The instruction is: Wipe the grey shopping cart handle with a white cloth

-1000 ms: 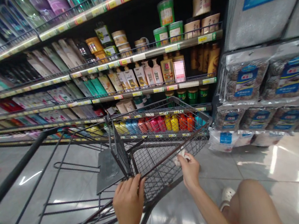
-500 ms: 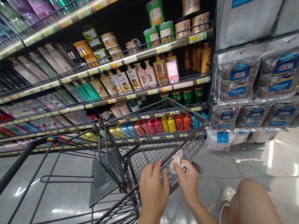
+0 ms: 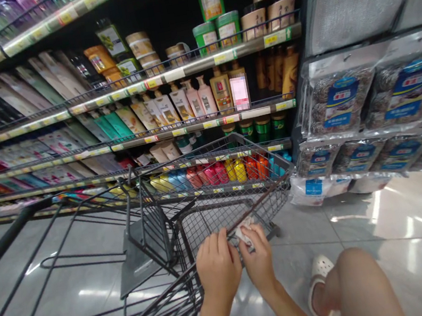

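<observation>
Supermarket shelves ahead; both arms outstretched, left hand curled over the rim of the shopping cart, right hand just beside it, pinching a crumpled white cloth against the wire.

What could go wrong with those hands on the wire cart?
Fingers might get pinched or scraped: the left hand and the right hand, which holds a white cloth, both rest on the thin wire rim of the cart. The cart could also roll on the shiny floor and bump the packs lying near its corner.
</observation>
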Demonstrator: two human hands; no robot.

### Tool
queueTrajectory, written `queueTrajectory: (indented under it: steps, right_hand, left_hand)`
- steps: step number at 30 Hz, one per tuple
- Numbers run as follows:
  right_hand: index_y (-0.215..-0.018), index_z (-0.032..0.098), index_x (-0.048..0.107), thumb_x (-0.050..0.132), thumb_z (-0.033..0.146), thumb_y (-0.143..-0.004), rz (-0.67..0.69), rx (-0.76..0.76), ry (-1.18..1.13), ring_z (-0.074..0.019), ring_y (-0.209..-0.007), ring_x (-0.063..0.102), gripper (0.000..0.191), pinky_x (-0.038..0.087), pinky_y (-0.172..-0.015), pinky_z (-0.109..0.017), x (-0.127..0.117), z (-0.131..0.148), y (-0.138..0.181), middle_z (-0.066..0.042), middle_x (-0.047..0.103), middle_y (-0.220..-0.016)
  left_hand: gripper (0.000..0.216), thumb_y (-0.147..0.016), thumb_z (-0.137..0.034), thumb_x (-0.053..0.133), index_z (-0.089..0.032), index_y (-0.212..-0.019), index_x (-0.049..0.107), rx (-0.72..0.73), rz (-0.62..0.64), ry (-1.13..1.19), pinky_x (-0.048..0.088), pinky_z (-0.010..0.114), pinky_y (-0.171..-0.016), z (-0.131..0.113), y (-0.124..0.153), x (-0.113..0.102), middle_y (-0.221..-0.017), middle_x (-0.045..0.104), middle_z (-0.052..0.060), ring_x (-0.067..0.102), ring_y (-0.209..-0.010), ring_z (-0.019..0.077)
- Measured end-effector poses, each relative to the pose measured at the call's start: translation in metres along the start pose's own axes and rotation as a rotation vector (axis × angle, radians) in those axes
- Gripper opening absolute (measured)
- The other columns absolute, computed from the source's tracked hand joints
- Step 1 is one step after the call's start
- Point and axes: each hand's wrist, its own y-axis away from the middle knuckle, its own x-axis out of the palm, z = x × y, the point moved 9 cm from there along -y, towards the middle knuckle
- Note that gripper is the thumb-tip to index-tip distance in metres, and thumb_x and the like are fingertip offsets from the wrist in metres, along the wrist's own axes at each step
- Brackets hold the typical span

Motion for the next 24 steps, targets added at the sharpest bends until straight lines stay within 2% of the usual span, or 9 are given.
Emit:
queueTrajectory:
  steps: [4, 9, 18, 21, 24]
  right_hand:
    - [-0.088, 0.02, 0.06, 0.049, 0.012, -0.082, -0.025, 0.032, 0.014, -0.0189, -0.089, 0.058, 0.016, 0.049, -0.079, -0.033, 0.001, -0.023, 0.008, -0.006, 0.058, -0.09]
    - [-0.09, 0.02, 0.058, 0.046, 0.011, -0.082, -0.02, 0.08, 0.046, -0.0181, -0.09, 0.056, 0.018, 0.048, -0.08, -0.033, 0.003, -0.053, 0.017, -0.005, 0.055, -0.092]
    - [-0.089, 0.021, 0.057, 0.047, 0.009, -0.08, 0.048, -0.03, 0.089, -0.0177, -0.089, 0.055, 0.018, 0.049, -0.076, -0.031, 0.005, -0.061, 0.017, -0.005, 0.051, -0.091]
    - [-0.089, 0.021, 0.057, 0.048, 0.009, -0.08, 0.042, -0.013, 0.081, -0.0178, -0.091, 0.054, 0.017, 0.049, -0.078, -0.032, 0.003, -0.068, 0.021, -0.005, 0.051, -0.093]
    - [-0.086, 0.02, 0.056, 0.049, 0.011, -0.081, 0.029, 0.056, 0.081, -0.0168, -0.088, 0.054, 0.013, 0.048, -0.077, -0.03, 0.0, -0.085, 0.03, -0.004, 0.05, -0.091]
  left_hand:
    - [0.022, -0.078, -0.012, 0.047, -0.014, -0.096, 0.059, -0.016, -0.008, -0.001, 0.04, 0.032, -0.063, -0.001, 0.0, -0.001, -0.07, 0.059, 0.005, 0.055, -0.067, 0.0195]
    - [0.02, -0.078, -0.012, 0.047, -0.014, -0.094, 0.059, -0.034, -0.001, 0.01, 0.039, 0.032, -0.063, -0.001, 0.0, -0.002, -0.071, 0.059, 0.005, 0.054, -0.068, 0.02]
    - [0.02, -0.077, -0.012, 0.048, -0.014, -0.094, 0.059, -0.05, 0.002, 0.007, 0.038, 0.032, -0.064, 0.001, 0.001, 0.001, -0.072, 0.06, 0.005, 0.055, -0.069, 0.0206]
    - [0.02, -0.077, -0.013, 0.049, -0.014, -0.095, 0.06, -0.053, 0.01, 0.002, 0.038, 0.032, -0.065, 0.001, 0.001, 0.002, -0.073, 0.06, 0.006, 0.055, -0.07, 0.0207]
    - [0.02, -0.077, -0.013, 0.049, -0.014, -0.093, 0.06, -0.054, -0.006, 0.008, 0.037, 0.032, -0.063, 0.0, 0.001, -0.001, -0.071, 0.06, 0.006, 0.055, -0.069, 0.0205]
